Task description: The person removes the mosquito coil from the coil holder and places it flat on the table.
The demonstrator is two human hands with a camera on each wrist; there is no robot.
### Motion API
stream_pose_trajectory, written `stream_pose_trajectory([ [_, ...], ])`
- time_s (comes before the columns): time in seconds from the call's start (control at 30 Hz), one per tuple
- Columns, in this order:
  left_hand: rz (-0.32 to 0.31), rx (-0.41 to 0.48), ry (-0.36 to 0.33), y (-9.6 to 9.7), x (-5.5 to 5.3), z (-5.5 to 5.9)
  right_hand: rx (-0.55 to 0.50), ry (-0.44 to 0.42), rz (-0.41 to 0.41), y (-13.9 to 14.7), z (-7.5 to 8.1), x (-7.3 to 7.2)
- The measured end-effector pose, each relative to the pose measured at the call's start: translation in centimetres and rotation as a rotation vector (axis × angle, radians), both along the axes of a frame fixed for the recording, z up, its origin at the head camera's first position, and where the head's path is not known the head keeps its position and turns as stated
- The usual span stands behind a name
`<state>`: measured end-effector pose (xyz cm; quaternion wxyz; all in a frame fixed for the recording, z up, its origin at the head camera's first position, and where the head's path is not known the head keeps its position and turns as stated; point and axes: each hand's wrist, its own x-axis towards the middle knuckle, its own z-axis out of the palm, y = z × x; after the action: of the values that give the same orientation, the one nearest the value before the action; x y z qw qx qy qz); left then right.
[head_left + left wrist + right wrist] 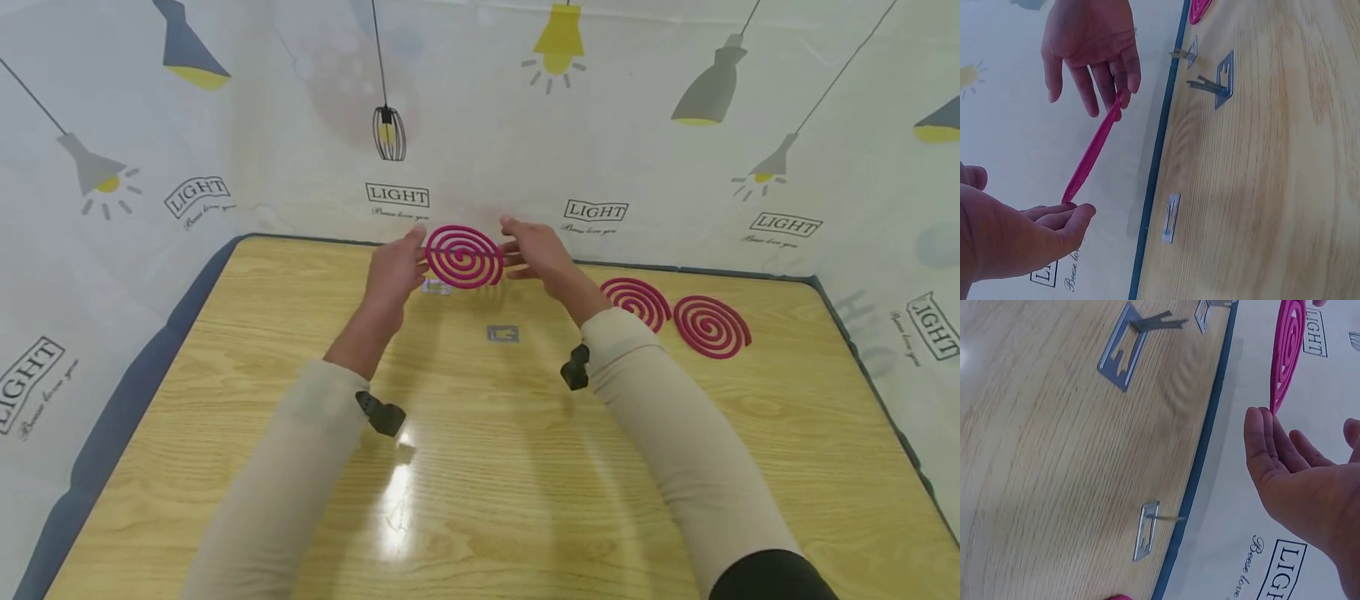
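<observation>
A magenta mosquito coil (450, 284) is held up above the table's far edge, between the fingertips of both hands. My left hand (390, 273) touches its left rim with slightly bent fingers, the thumb apart from it. On the opposite rim, the fingers of my right hand (547, 257) are extended, and that thumb too stands away. The left wrist view shows the coil (1091, 156) nearly edge-on. Below lie metal coil stands: one stand (437, 287) under the coil, another stand (492, 333) nearer me. A third stand (1137, 551) shows in the right wrist view.
Two more magenta coils lie on the wooden table (480, 475) to the right: one coil (663, 308) partly behind my right forearm, the other coil (678, 321) beside it. A lamp-patterned cloth (480, 108) rises behind the table and along its sides.
</observation>
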<state>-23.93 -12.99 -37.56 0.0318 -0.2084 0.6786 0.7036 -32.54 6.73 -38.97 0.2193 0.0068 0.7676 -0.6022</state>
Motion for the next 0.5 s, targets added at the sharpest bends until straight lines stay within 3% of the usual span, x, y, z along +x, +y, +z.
stream_pose_trajectory([
  [0.5, -0.055, -0.020, 0.016, 3.1, -0.3, -0.3, 0.157, 0.034, 0.002, 2.5, 0.6, -1.1],
])
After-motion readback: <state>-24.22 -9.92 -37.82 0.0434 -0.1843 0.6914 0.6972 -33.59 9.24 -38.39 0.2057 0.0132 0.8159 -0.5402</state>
